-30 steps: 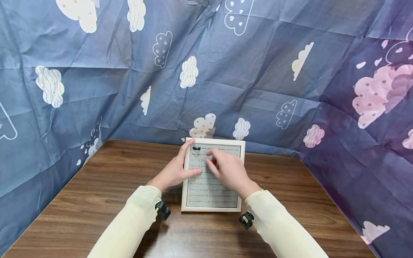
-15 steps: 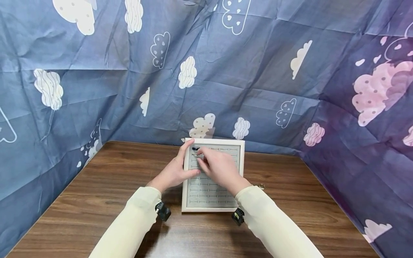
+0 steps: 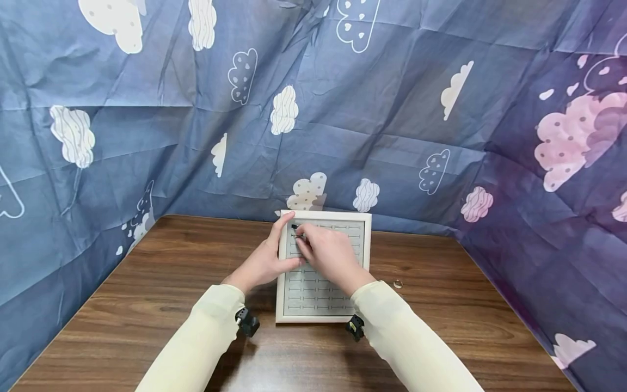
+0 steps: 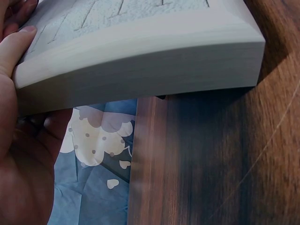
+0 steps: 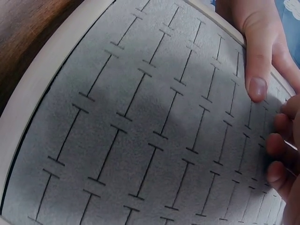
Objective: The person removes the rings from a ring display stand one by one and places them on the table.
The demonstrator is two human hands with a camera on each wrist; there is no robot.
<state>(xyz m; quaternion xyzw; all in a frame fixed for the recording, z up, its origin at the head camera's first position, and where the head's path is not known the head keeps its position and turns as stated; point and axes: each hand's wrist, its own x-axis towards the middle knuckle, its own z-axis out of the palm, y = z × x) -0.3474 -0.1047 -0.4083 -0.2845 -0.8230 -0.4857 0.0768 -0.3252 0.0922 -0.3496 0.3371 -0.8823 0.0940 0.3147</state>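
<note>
**Seating a ring in the far-left slots of the tray**

Ring tray lying flat on the wooden tabletop, near its far edge, close to the cloud-print cloth. Left hand clasped on the tray's left rim, thumb laid over the grey felt, fingers wrapped around the outside edge. Right hand reaching across to the top-left corner, fingertips bunched beside a dark ring already standing in a slot; whether this grip pinches anything cannot be told, the fingertips hiding it. One small ring loose on the tabletop, right of the tray.

Best done with the left grip kept firm against sliding, any ring held upright and in line with the slit, pressed straight down rather than dragged across the felt.

Compared with a second ago: right hand shifted left and farther up the tray, from its middle columns to the corner; left hand unmoved.
</note>
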